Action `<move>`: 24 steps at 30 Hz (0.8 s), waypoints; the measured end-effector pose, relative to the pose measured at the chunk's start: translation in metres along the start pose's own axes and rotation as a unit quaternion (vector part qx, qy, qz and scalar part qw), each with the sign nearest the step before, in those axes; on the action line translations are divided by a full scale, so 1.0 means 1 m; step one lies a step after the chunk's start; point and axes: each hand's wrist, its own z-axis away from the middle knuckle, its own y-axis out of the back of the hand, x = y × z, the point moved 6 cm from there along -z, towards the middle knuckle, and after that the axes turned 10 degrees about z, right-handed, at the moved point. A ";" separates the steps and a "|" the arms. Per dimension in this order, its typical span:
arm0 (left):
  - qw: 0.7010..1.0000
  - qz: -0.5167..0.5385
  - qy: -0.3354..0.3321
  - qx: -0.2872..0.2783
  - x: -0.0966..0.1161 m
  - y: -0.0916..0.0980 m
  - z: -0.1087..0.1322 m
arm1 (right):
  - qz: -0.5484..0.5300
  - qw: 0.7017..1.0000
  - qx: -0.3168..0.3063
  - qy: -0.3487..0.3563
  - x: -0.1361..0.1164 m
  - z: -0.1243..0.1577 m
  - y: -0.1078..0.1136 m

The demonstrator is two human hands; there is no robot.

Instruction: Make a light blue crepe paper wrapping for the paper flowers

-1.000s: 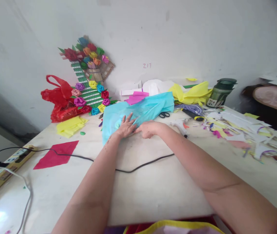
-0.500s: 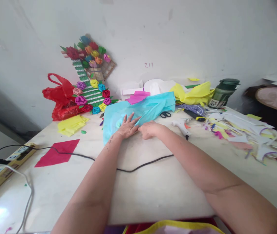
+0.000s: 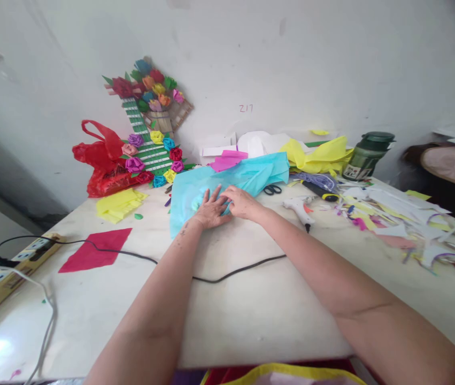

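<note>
There is a single view, from a camera worn on the person's head. It sits above the near edge of the tabletop [image 3: 247,315] and faces forward and downward, toward the wall [image 3: 299,64] behind the far edge. The near edge shows low in the view. The forearms [image 3: 147,315] enter from below, quite close to the camera; the left hand [image 3: 211,211] and right hand [image 3: 240,204] are farther, around the middle.

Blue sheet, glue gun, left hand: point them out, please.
Blue sheet [image 3: 237,176]: head view, on its upper middle part.
Glue gun [image 3: 302,212]: head view, on its white handle.
Left hand [image 3: 211,214]: head view, on the back of the hand.
</note>
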 end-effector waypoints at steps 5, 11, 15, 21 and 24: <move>1.000 -0.017 -0.014 0.011 0.003 0.000 0.001 | -0.008 0.999 0.008 -0.048 0.009 0.000 -0.010; 1.000 -0.001 -0.017 0.000 0.007 0.003 0.002 | 0.079 0.997 -0.018 -0.015 0.005 0.004 -0.006; 1.000 0.006 -0.013 -0.016 0.006 0.003 0.001 | 0.136 0.989 -0.044 0.035 0.001 0.007 0.000; 1.000 0.011 -0.010 -0.012 0.007 0.003 0.001 | 0.148 0.982 -0.047 0.112 -0.007 0.012 0.008; 1.000 0.008 -0.005 -0.017 0.006 0.003 0.000 | 0.165 0.978 -0.060 0.112 -0.006 0.012 0.004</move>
